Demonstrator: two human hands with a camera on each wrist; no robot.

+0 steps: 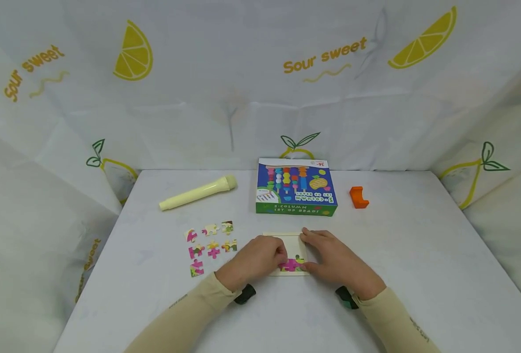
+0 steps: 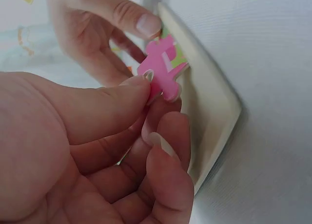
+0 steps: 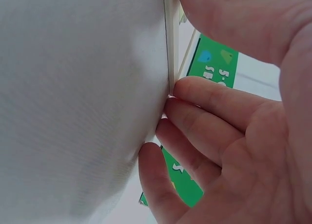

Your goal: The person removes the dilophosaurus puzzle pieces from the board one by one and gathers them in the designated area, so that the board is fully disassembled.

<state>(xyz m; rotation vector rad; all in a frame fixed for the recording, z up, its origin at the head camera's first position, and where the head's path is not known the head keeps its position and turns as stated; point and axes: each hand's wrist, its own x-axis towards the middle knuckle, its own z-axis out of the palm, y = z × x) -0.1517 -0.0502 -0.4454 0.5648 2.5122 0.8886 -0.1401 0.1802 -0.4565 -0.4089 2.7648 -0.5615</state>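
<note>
In the head view, my left hand [image 1: 258, 257] is over the lower left of a small cream puzzle tray [image 1: 289, 242]. Its thumb and forefinger pinch a pink puzzle piece [image 2: 163, 73] just above the tray, close to the left wrist camera. Pink and green pieces [image 1: 292, 265] lie along the tray's near edge, partly hidden by both hands. On the tray's right side rests my right hand [image 1: 333, 257], its fingertips against the far right corner and its thumb near the lower right pieces. The right wrist view shows those fingers fairly straight, touching the tray's rim.
Several loose puzzle pieces [image 1: 213, 250] lie in rows left of the tray. Behind it stands a blue and green bead-set box [image 1: 293, 189]. A pale yellow toy microphone [image 1: 196, 193] lies back left, and an orange notched block [image 1: 358, 197] sits right of the box.
</note>
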